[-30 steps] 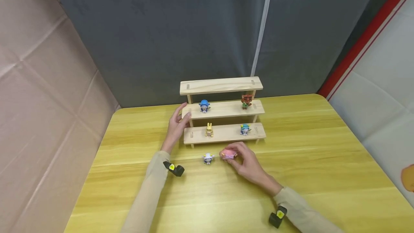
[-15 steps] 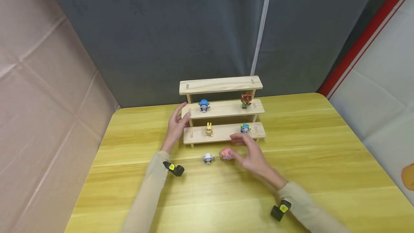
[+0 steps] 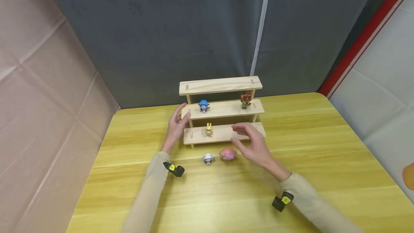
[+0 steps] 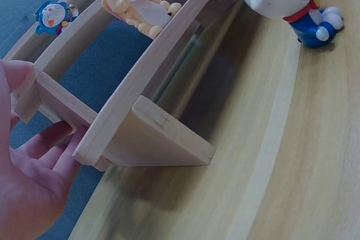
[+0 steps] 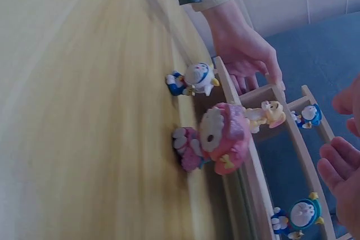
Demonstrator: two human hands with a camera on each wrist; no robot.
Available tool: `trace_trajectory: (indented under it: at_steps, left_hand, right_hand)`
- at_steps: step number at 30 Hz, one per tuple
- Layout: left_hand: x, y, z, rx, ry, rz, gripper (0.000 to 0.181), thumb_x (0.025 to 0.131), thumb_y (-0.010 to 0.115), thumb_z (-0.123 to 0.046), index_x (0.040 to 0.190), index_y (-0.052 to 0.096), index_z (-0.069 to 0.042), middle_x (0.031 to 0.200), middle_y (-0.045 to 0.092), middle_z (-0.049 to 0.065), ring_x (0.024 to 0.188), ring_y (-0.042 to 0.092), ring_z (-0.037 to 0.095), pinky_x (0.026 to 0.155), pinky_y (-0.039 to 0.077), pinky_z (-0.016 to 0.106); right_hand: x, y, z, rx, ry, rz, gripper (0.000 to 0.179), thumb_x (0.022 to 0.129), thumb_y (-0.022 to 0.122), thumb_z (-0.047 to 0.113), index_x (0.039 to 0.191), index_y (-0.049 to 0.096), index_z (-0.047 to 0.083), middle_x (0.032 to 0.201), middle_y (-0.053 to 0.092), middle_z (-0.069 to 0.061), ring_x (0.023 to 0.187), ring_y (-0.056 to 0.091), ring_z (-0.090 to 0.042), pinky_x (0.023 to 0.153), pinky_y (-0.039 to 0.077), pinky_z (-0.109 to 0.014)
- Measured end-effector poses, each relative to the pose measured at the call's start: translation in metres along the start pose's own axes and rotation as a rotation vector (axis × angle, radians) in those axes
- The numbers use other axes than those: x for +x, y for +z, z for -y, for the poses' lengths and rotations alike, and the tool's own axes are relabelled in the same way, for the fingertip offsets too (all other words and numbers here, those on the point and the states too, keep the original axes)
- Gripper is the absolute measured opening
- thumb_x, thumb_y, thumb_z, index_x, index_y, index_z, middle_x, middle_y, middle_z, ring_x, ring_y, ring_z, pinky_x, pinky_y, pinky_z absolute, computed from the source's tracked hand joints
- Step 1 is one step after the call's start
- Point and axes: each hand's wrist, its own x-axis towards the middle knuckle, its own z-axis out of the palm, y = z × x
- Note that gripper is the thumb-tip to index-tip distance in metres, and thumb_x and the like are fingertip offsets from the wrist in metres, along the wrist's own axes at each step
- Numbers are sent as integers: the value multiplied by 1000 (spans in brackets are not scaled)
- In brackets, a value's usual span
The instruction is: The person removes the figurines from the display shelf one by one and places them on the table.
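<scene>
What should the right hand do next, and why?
I'd probably ease the right hand onto the teal-hatted figure: that hand is empty and open, the figure stands close by on the wooden shelf, and the left hand holds the shelf's end, which should steady it.

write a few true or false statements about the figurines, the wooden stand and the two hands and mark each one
1. The yellow rabbit figurine is on the lowest tier of the three-tier wooden stand. True.
2. The left hand is well clear of the three-tier wooden stand. False: it touches the left end of the middle tier.
3. The white-hooded Doraemon figurine stands on the table, beside the pink-hooded figurine. True.
4. The pink-hooded figurine is on the top tier. False: it is on the table.
5. The right hand holds nothing. True.
</scene>
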Motion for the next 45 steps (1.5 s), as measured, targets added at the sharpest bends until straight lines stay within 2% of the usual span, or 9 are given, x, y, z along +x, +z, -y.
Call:
trace_trajectory:
  at_steps: [5, 8, 14, 17, 25, 28, 32, 38, 45]
  left_hand:
    - [0, 2, 0, -4, 13, -6, 57, 103, 60, -25, 156, 40, -21, 148, 51, 19, 124, 59, 36, 98, 57, 44]
    - [1, 2, 1, -5, 15, -7, 58, 103, 60, -24, 157, 39, -17, 145, 53, 21, 122, 60, 36, 97, 58, 43]
    - [1, 3, 0, -7, 7, -7, 56, 104, 60, -23, 156, 40, -19, 143, 55, 20, 119, 60, 33, 95, 59, 40]
    - [1, 2, 0, -15, 1, -5, 55, 104, 59, -23, 155, 41, -22, 143, 55, 21, 119, 60, 34, 97, 58, 43]
    - [1, 0, -2, -38, -26, 16, 56, 104, 58, -20, 157, 38, -22, 148, 51, 23, 124, 57, 35, 103, 54, 51]
    - [-4, 2, -15, -25, -29, 19, 57, 104, 57, -16, 157, 38, -16, 146, 51, 25, 122, 59, 33, 102, 54, 52]
    - [-12, 3, -29, -21, -17, 25, 57, 104, 57, -16, 157, 37, -10, 145, 51, 27, 122, 59, 35, 102, 54, 52]
    - [-13, 3, -30, -29, -20, 21, 57, 104, 58, -16, 157, 38, -10, 148, 49, 26, 126, 56, 39, 102, 54, 51]
    - [-14, 5, -31, -19, -26, 11, 56, 104, 58, -17, 156, 40, -13, 149, 51, 23, 127, 57, 37, 101, 55, 47]
  right_hand:
    - [11, -9, 1, 30, 13, -14, 36, 89, 72, -4, 124, 62, -3, 121, 68, -15, 110, 66, -33, 97, 57, -39]
    - [17, -13, 0, 51, 30, -29, 37, 90, 70, -6, 125, 61, -4, 123, 67, -16, 113, 65, -33, 100, 55, -32]
    - [28, -17, -1, 67, 51, -83, 39, 90, 70, -7, 128, 59, -4, 125, 65, -19, 113, 62, -6, 101, 53, -23]
    - [32, -17, -1, 94, 53, -108, 39, 90, 69, -9, 128, 59, -5, 124, 65, -21, 108, 61, 0, 96, 54, -22]
    - [40, -21, 0, 131, 72, -202, 39, 90, 69, -9, 128, 60, -7, 126, 63, -19, 113, 60, -5, 96, 55, -25]
    - [44, -23, 8, 88, 63, -234, 41, 88, 68, -12, 127, 58, -11, 127, 61, -24, 117, 59, -21, 97, 52, -21]
    - [49, -25, 13, 19, 61, -287, 42, 85, 69, -14, 126, 59, -12, 132, 58, -29, 120, 52, -40, 96, 47, -26]
    - [50, -27, -10, -29, 94, -326, 48, 86, 76, -2, 132, 63, 3, 142, 55, -13, 129, 50, -27, 95, 46, -42]
    - [53, -31, -18, -56, 150, -323, 53, 86, 78, 4, 136, 61, 9, 146, 52, -14, 131, 48, -24, 97, 47, -48]
